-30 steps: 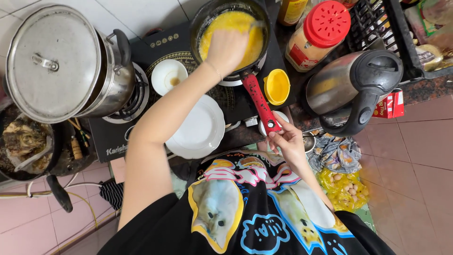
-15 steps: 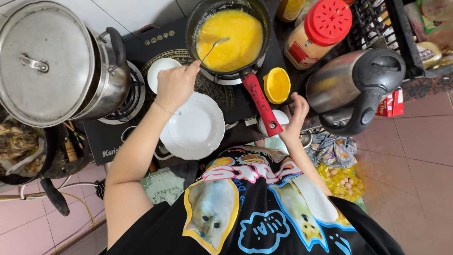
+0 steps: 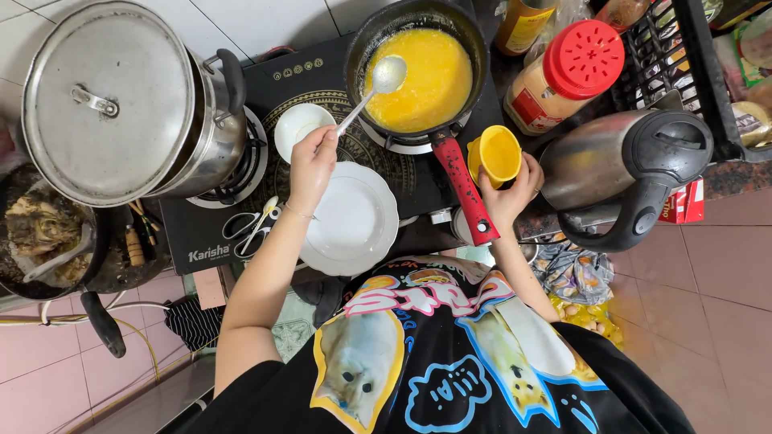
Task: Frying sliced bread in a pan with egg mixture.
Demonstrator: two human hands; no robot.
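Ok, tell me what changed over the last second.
The left hand drew back from the pan, lifting the spoon out of the yellow mix. The right hand left the red handle and took the yellow cup. Pan, white plate, kettle stayed.

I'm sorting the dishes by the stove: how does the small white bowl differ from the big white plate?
The small round white bowl is deeper and much smaller across than the large white scalloped plate. The bowl sits on the black cooktop beside the black frying pan of yellow egg; the plate lies nearer the person, overhanging the cooktop's edge. The left hand, holding a metal spoon, hovers between them. Both are white and round.
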